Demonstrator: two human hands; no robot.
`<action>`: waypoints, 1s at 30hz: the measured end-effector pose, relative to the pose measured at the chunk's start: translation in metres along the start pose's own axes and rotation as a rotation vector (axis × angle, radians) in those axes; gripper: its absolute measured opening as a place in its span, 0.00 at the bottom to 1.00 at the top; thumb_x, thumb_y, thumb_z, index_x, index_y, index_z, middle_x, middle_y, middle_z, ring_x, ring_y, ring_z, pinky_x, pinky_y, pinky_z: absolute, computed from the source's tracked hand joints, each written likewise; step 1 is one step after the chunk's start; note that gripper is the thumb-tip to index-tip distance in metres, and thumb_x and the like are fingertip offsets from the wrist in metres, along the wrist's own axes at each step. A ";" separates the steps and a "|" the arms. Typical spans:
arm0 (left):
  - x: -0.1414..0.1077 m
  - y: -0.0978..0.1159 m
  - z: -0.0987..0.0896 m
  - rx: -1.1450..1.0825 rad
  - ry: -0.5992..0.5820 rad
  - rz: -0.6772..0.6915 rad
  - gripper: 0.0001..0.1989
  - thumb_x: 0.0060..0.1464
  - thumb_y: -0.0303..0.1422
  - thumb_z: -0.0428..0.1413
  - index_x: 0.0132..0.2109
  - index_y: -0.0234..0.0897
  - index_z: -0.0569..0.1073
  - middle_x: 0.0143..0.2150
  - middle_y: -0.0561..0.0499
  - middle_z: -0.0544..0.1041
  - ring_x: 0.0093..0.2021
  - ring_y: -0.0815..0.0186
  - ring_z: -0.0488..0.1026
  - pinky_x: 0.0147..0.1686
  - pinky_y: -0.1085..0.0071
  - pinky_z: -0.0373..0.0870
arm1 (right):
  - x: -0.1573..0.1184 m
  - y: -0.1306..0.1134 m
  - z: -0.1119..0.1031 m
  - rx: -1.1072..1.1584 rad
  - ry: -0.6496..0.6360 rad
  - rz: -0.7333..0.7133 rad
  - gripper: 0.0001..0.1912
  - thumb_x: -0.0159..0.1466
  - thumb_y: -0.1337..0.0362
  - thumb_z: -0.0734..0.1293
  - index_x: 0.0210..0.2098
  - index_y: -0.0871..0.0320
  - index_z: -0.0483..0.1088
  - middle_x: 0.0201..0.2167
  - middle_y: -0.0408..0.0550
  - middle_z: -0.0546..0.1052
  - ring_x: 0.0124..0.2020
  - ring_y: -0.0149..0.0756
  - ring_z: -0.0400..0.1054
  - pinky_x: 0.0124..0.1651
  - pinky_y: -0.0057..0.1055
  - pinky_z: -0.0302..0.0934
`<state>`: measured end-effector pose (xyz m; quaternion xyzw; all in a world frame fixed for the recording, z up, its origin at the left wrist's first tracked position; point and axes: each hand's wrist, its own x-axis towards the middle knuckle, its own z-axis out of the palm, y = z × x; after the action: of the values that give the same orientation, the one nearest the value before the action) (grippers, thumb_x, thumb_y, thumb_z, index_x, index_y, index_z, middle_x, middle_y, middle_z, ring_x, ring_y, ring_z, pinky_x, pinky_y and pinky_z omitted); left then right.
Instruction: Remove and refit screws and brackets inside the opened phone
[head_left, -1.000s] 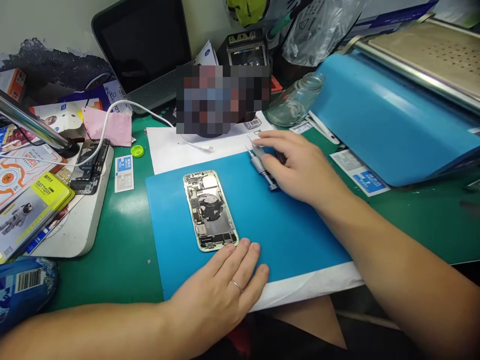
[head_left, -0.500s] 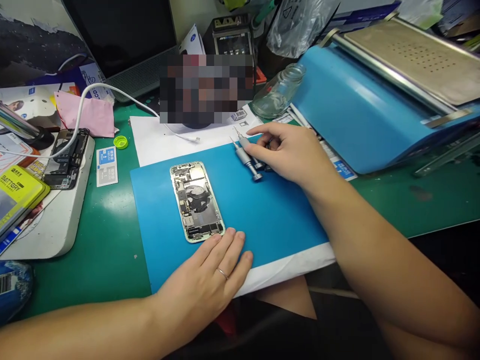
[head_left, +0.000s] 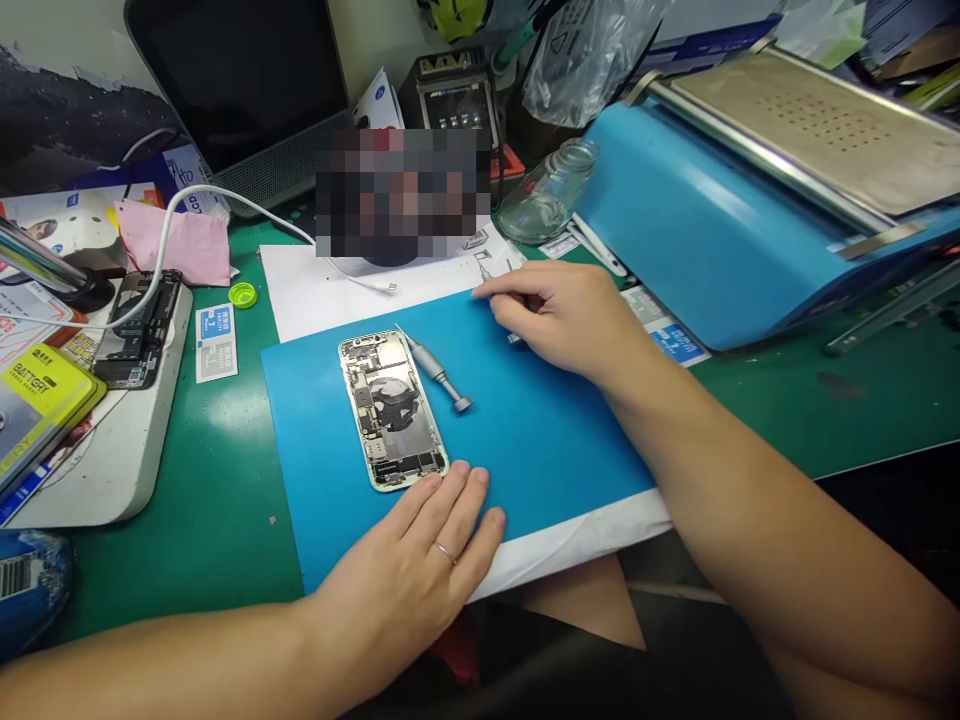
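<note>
An opened phone [head_left: 394,410] lies on the blue mat [head_left: 540,430], its inner parts facing up. My left hand [head_left: 420,540] rests flat at the phone's bottom end, fingers stretched out and holding nothing. Beside the phone's upper right edge lies a grey screwdriver [head_left: 439,372], its tip toward the phone. Near the mat's back right edge, my right hand [head_left: 536,310] is curled over at least one more screwdriver, whose shaft and end show only in part. Whether the fingers grip it is hidden.
Behind the mat are white paper [head_left: 289,290], a white cable [head_left: 169,225] and a glass jar [head_left: 547,195]. A blue machine [head_left: 705,220] stands at the right. On the left, a white stand [head_left: 135,455] bears another opened phone [head_left: 139,330] and a yellow battery box [head_left: 49,400].
One screwdriver has left the group by my right hand and now lies next to the phone. My right hand is again at the back right, its fingers more curled. The camera view has shifted slightly.
</note>
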<state>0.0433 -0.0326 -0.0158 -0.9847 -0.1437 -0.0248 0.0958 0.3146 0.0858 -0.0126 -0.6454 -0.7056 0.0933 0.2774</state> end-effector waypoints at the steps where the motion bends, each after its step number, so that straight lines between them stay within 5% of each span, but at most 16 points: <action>1: 0.000 0.000 0.000 0.004 0.004 -0.001 0.33 0.60 0.40 0.58 0.69 0.32 0.64 0.72 0.37 0.62 0.72 0.50 0.60 0.68 0.56 0.59 | -0.001 -0.002 -0.001 0.030 0.007 0.020 0.15 0.62 0.64 0.63 0.41 0.54 0.81 0.32 0.47 0.80 0.31 0.39 0.72 0.37 0.36 0.63; 4: 0.000 -0.001 -0.001 0.014 0.006 -0.002 0.32 0.62 0.40 0.56 0.69 0.32 0.64 0.72 0.37 0.62 0.72 0.50 0.60 0.68 0.56 0.58 | -0.003 -0.006 -0.002 0.116 0.038 0.057 0.13 0.63 0.61 0.64 0.40 0.54 0.80 0.30 0.46 0.80 0.28 0.38 0.71 0.34 0.35 0.62; 8: 0.000 -0.002 -0.001 0.014 0.000 -0.001 0.31 0.64 0.39 0.55 0.70 0.32 0.64 0.72 0.37 0.62 0.72 0.51 0.60 0.68 0.56 0.58 | -0.005 -0.009 -0.002 0.183 0.091 -0.016 0.11 0.65 0.60 0.64 0.40 0.52 0.78 0.37 0.47 0.81 0.38 0.41 0.74 0.41 0.38 0.67; 17: 0.001 -0.002 -0.002 0.011 0.009 -0.002 0.30 0.63 0.39 0.56 0.69 0.33 0.65 0.72 0.38 0.63 0.71 0.51 0.61 0.67 0.57 0.61 | -0.001 -0.003 0.004 -0.008 -0.015 -0.236 0.12 0.62 0.63 0.66 0.45 0.53 0.74 0.37 0.49 0.79 0.42 0.46 0.71 0.46 0.43 0.65; 21: 0.000 -0.001 -0.001 0.002 0.010 -0.001 0.31 0.62 0.39 0.57 0.69 0.32 0.65 0.72 0.37 0.63 0.72 0.50 0.60 0.67 0.57 0.60 | 0.000 -0.003 0.004 -0.025 0.054 -0.278 0.09 0.65 0.61 0.65 0.43 0.53 0.73 0.33 0.48 0.78 0.37 0.44 0.70 0.44 0.42 0.63; 30: 0.000 -0.002 0.000 0.012 0.019 0.001 0.33 0.61 0.39 0.58 0.69 0.31 0.65 0.72 0.37 0.63 0.71 0.49 0.61 0.67 0.57 0.61 | -0.008 -0.009 -0.004 0.116 0.165 -0.215 0.11 0.69 0.53 0.62 0.48 0.46 0.70 0.40 0.50 0.78 0.40 0.47 0.72 0.46 0.48 0.67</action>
<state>0.0425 -0.0311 -0.0155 -0.9839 -0.1423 -0.0333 0.1029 0.3093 0.0759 -0.0074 -0.5546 -0.7387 0.0505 0.3797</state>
